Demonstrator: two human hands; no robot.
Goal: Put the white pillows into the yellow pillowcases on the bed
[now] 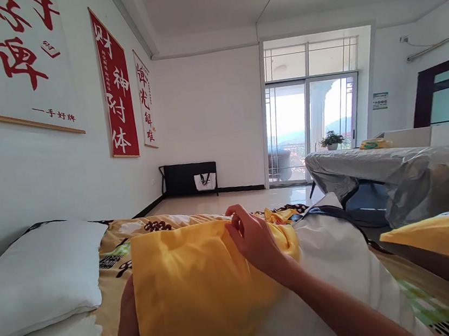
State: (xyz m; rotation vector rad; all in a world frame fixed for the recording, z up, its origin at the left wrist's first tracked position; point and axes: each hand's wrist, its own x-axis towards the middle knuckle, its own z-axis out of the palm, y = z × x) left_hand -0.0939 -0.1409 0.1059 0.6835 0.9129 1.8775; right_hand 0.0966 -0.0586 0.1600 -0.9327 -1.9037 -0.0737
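A yellow pillowcase (194, 286) stands raised in front of me, its flat face toward the camera. My right hand (253, 238) is at its upper edge, thumb and fingers curled together on the fabric. On the left, my forearm goes up behind the pillowcase, and the cloth hides the left hand and its fingers. Bunched yellow fabric lies just beyond my right hand. A white pillow (336, 247) with dark edging lies against the pillowcase on the right, partly under my right forearm.
Another white pillow (49, 271) rests at the left on a patterned bedspread (116, 257). A yellow item (429, 235) lies at the far right beside something fluffy. Beyond stands a plastic-covered table (350, 163) with a potted plant (331, 140).
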